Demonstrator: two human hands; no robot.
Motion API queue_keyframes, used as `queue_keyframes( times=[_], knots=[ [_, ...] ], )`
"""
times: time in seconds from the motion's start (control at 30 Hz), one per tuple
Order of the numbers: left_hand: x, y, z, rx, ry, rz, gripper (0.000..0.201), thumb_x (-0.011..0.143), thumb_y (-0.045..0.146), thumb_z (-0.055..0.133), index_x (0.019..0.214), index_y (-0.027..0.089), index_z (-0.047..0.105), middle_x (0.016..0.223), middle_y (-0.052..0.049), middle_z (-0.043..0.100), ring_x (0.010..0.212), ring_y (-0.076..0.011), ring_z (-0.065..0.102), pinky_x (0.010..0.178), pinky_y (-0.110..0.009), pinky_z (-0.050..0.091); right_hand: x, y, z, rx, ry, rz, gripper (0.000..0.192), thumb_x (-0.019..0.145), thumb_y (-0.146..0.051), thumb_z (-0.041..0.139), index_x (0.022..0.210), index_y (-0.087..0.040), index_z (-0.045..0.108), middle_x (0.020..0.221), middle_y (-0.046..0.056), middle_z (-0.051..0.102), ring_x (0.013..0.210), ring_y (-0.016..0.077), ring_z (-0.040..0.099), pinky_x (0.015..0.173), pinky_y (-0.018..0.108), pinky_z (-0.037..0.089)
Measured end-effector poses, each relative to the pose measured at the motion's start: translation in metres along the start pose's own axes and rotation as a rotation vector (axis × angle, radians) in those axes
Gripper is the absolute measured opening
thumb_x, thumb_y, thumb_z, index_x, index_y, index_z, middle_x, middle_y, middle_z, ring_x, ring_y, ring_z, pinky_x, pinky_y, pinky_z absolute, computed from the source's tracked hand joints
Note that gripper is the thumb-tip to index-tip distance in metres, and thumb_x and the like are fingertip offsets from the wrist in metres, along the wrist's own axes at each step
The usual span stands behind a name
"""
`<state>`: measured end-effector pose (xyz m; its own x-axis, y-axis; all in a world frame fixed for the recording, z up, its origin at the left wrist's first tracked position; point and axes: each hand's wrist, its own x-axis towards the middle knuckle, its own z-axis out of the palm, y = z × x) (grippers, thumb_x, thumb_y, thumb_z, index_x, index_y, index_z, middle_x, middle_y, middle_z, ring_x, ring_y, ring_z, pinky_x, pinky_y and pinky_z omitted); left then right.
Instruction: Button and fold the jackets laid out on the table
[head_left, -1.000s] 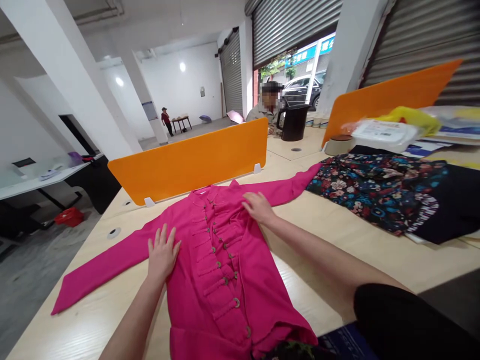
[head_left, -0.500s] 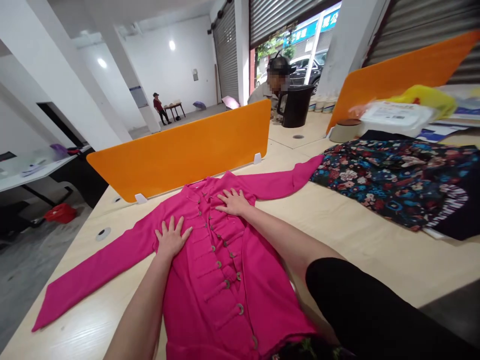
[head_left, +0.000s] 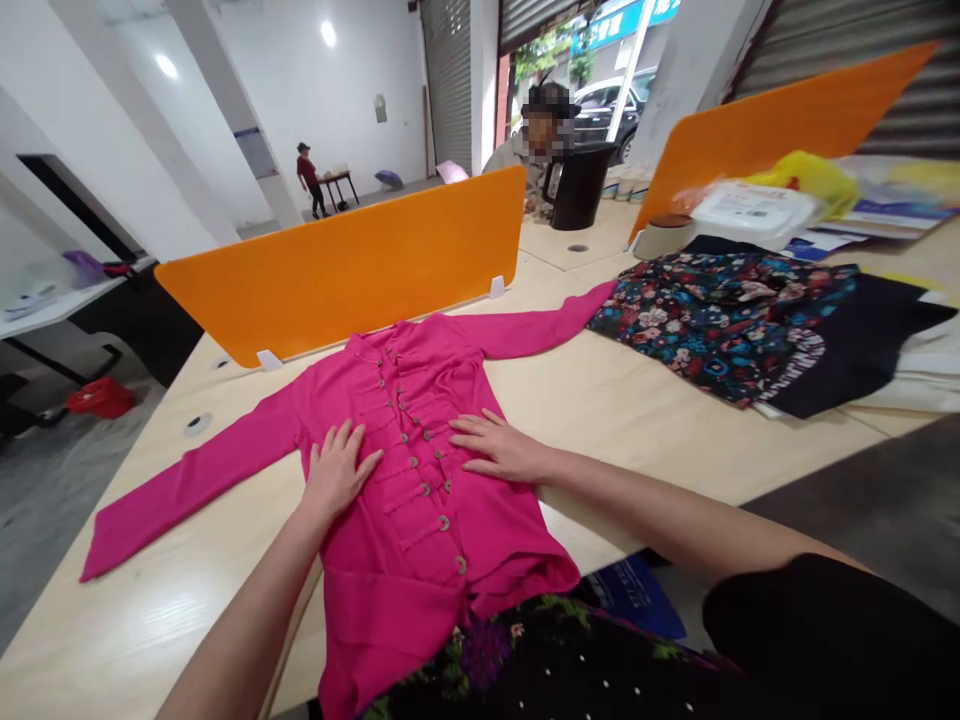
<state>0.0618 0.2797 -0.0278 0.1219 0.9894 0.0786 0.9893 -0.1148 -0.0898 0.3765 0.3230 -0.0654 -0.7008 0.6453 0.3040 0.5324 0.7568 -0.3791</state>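
A bright pink button-front shirt [head_left: 405, 500] lies spread on the light wooden table, with both sleeves stretched out to the sides. Its lower hem hangs over the near edge. My left hand [head_left: 339, 468] rests open on the left half of the front, fingers spread. On the right half, beside the row of round buttons, my right hand [head_left: 499, 447] lies flat with its fingers apart. Neither hand grips the cloth. The far cuff on the right touches a dark floral garment [head_left: 697, 325].
Behind the collar stands an orange divider [head_left: 345, 265]; another orange divider [head_left: 772, 140] is at the right. A black pitcher [head_left: 581, 185], a white plastic package [head_left: 754, 212] and a yellow bag [head_left: 814, 180] sit farther back. One person [head_left: 517, 150] sits beyond the divider.
Both hands have slid down the shirt front toward me, my right hand farther, and remain flat. My view has shifted, showing more of the near table edge.
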Motion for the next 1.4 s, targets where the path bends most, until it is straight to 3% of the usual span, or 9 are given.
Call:
queue_keyframes(
  times=[0.1,0.23,0.43,0.6,0.73,0.87,1.03,1.17,1.4],
  knots=[
    [-0.033,0.006,-0.009,-0.034,-0.046,0.089,0.047,0.093,0.040,0.038,0.135,0.022,0.048,0.147,-0.011,0.042,0.134,-0.0296,0.036,0.108,-0.056,0.029,-0.028,-0.013,-0.015,0.017,0.014,0.071,0.038,0.090,-0.035,0.051,0.123,-0.021,0.060,0.135,0.012,0.053,0.128,0.0261,0.043,0.109,0.051,0.025],
    [-0.082,0.016,-0.029,-0.189,0.128,0.144,0.042,0.093,0.037,0.036,0.126,0.018,0.055,0.135,-0.013,0.053,0.130,-0.0262,0.042,0.108,-0.046,0.034,-0.048,-0.052,-0.043,0.193,0.168,0.081,0.036,0.092,-0.040,0.049,0.118,-0.019,0.062,0.117,0.012,0.062,0.115,0.0229,0.052,0.099,0.040,0.039],
    [-0.154,0.051,-0.044,-0.245,-0.069,0.447,0.048,0.089,0.049,0.046,0.130,0.023,0.051,0.123,-0.008,0.061,0.127,-0.0278,0.042,0.108,-0.049,0.032,-0.079,-0.109,-0.047,0.154,-0.235,-0.171,0.034,0.087,-0.040,0.060,0.113,-0.017,0.063,0.099,0.009,0.066,0.094,0.0210,0.057,0.085,0.036,0.041],
    [-0.175,0.061,-0.042,-0.231,-0.066,0.396,0.032,0.095,0.026,0.033,0.085,0.019,0.063,0.080,-0.005,0.060,0.076,-0.0181,0.053,0.076,-0.036,0.047,-0.088,-0.102,-0.028,0.202,-0.181,-0.086,0.012,0.089,-0.021,0.055,0.092,-0.016,0.066,0.083,0.006,0.063,0.080,0.0178,0.056,0.074,0.030,0.042],
    [-0.179,0.063,-0.038,-0.235,0.064,0.368,0.033,0.093,0.041,0.042,0.110,0.020,0.060,0.115,-0.011,0.060,0.111,-0.0258,0.052,0.092,-0.043,0.044,-0.091,-0.098,-0.024,0.307,-0.069,-0.041,0.012,0.089,-0.016,0.051,0.087,-0.017,0.063,0.081,0.005,0.062,0.078,0.0170,0.057,0.071,0.028,0.045],
    [-0.183,0.065,-0.025,-0.178,0.117,0.402,0.062,0.086,0.056,0.049,0.137,0.021,0.042,0.134,-0.011,0.053,0.133,-0.0316,0.036,0.106,-0.053,0.033,-0.098,-0.104,-0.023,0.294,0.069,0.006,0.014,0.091,-0.017,0.047,0.092,-0.019,0.061,0.085,0.006,0.063,0.081,0.0181,0.058,0.074,0.030,0.047],
    [-0.210,0.048,-0.015,-0.241,0.237,0.142,0.071,0.084,0.059,0.048,0.138,0.014,0.038,0.138,-0.017,0.047,0.131,-0.0316,0.037,0.106,-0.049,0.034,-0.126,-0.110,-0.021,0.143,0.207,0.052,0.024,0.083,-0.023,0.061,0.106,-0.018,0.059,0.117,0.014,0.058,0.111,0.0281,0.052,0.091,0.042,0.044],
    [-0.241,0.039,-0.005,-0.320,0.242,-0.199,0.078,0.075,0.072,0.048,0.119,0.008,0.051,0.103,-0.017,0.060,0.100,-0.0317,0.055,0.089,-0.048,0.046,-0.152,-0.119,-0.013,0.164,0.314,0.257,0.013,0.084,-0.022,0.058,0.097,-0.019,0.059,0.097,0.010,0.060,0.091,0.0235,0.058,0.077,0.036,0.048],
    [-0.256,0.061,-0.008,-0.663,0.084,-0.508,0.039,0.075,0.061,0.052,0.074,0.022,0.054,0.063,0.002,0.054,0.056,-0.0162,0.051,0.055,-0.029,0.043,-0.162,-0.130,-0.008,0.355,0.336,0.302,0.015,0.085,-0.018,0.047,0.094,-0.020,0.059,0.086,0.005,0.063,0.078,0.0187,0.059,0.070,0.030,0.045]
  ],
)
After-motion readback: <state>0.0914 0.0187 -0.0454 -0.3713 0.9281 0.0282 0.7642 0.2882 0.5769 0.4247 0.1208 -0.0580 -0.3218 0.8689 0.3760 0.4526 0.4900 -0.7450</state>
